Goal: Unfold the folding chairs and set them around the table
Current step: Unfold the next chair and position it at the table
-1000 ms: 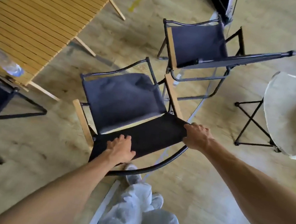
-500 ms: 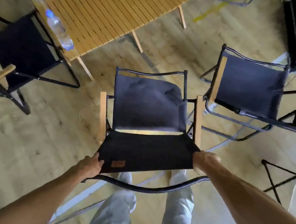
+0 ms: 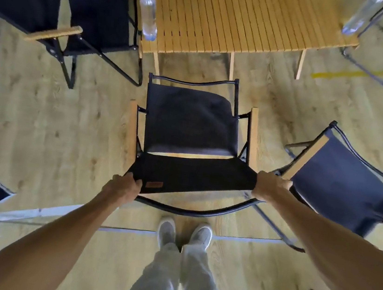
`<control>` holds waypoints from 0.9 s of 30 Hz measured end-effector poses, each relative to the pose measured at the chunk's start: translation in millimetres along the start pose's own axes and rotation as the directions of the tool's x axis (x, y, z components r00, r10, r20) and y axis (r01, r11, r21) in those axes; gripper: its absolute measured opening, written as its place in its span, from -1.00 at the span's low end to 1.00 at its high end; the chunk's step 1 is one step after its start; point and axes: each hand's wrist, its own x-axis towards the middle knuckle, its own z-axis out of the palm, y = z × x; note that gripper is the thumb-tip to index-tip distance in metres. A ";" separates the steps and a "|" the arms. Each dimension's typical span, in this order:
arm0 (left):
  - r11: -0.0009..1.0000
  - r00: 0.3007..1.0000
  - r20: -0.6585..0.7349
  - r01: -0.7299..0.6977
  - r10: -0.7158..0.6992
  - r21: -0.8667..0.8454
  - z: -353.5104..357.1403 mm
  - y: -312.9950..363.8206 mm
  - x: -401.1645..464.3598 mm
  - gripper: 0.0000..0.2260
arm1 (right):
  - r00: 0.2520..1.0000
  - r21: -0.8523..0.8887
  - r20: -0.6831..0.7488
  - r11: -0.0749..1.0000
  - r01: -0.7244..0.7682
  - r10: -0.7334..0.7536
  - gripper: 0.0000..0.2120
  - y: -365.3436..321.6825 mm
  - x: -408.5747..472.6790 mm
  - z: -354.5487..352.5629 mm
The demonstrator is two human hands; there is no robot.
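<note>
Right at the near edge of the bench, the chair in hand is already unfolded, seat facing the slats, w/ a strip of bare floor between its front bar and the bench legs. Left hand is curled around the left corner of the backrest fabric and right hand is clamped on the right corner, so both hands are grasping the chair's back, nothing let go.

Imo the step now is just sliding it in and squaring it up. Tips: keep both corners level so the frame doesn't twist, push straight fwd rather than swinging, and watch the chair on the right, bc its wooden armrest sits just beside the right hand and could snag. Can't tell if the legs are on the floor or lifted a bit. Stop short of the bench legs so someone can still sit.

Another chair is parked at the left end, looks placed already.

Containers: clear water bottle w/ blue cap lying at the bench's left edge, and a 2nd bottle near the far right corner. Both look see-through; fill level tbh too blurry to call.
</note>
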 end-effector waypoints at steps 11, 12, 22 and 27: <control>0.974 0.997 -0.067 0.017 -0.033 -0.227 -1.2 -4.7 5.1 -0.52 | 0.995 0.254 0.097 0.967 -0.035 0.010 -0.52 10.7 13.2 2.9; 0.971 0.997 -0.073 0.017 -0.035 -0.239 -3.1 -3.6 6.7 -0.52 | 0.996 0.268 0.091 0.963 -0.040 0.016 -0.49 11.5 14.4 0.9; 0.972 0.992 -0.111 0.038 -0.066 -0.234 -46.6 18.4 27.8 -0.58 | 0.996 0.319 -0.070 0.947 -0.035 0.060 -0.71 18.9 46.0 -26.9; 0.970 0.990 -0.128 0.027 -0.060 -0.241 -64.6 21.2 40.0 -0.60 | 0.991 0.336 -0.127 0.942 -0.006 0.051 -0.79 17.8 58.9 -44.5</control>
